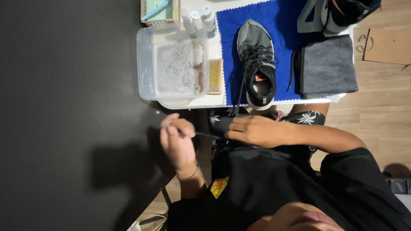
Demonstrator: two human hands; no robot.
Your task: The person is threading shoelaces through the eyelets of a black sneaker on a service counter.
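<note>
Shoelace (207,135) barely visible between hands (176,141)

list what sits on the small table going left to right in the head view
clear plastic tub of soapy water → scrub brush → grey and black sneaker on the blue mat → folded grey towel

Shoe (256,64) lies on mat (229,51); brush (215,76) between mat and tub (145,64); towel (327,64) right of shoe; bottles (198,19) behind brush.
</note>
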